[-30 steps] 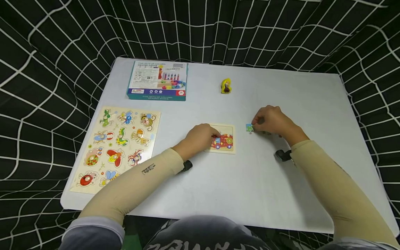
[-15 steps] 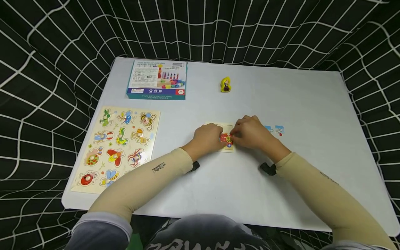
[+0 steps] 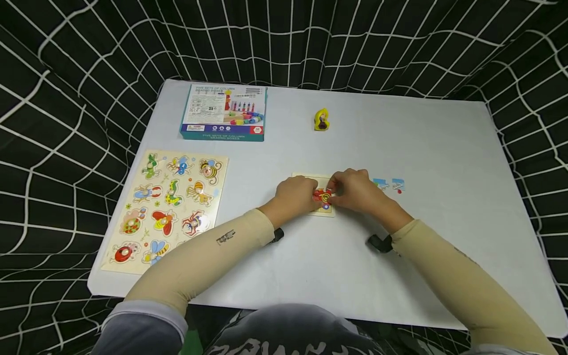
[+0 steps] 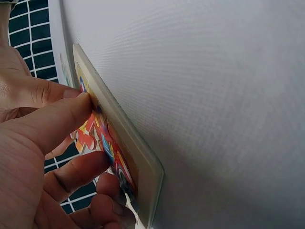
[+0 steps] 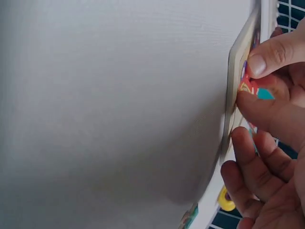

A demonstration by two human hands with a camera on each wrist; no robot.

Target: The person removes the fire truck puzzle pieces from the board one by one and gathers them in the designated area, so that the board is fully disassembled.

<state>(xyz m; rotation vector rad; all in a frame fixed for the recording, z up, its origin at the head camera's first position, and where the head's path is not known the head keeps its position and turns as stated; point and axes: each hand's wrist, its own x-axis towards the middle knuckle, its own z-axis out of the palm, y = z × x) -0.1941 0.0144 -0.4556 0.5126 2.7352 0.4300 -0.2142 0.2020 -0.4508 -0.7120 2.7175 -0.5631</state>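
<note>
Both hands meet over a small wooden jigsaw board (image 3: 328, 213) with a red vehicle picture. From the left, my left hand (image 3: 298, 196) holds a red puzzle piece (image 4: 86, 139) between thumb and curled fingers; the piece stands tilted from the board in the left wrist view. My right hand (image 3: 355, 192) comes from the right, its thumb and index finger pinching at the same red piece, seen close to the board's edge in the right wrist view. Hands cover much of the board. Two blue puzzle pieces, one (image 3: 380, 183) partly green and another (image 3: 398, 185), lie right of the right hand.
An insect peg puzzle (image 3: 170, 207) lies on the left of the white table (image 3: 421, 276), its lower corner under the left forearm. Behind it is a bead-set box (image 3: 224, 113). A small yellow figure (image 3: 321, 120) stands at the back. Black netted curtains (image 3: 288, 44) surround the table.
My right hand has moved left from the loose pieces to the board, uncovering the two blue pieces. My left hand has shifted slightly right. Over the last half second both have barely moved.
</note>
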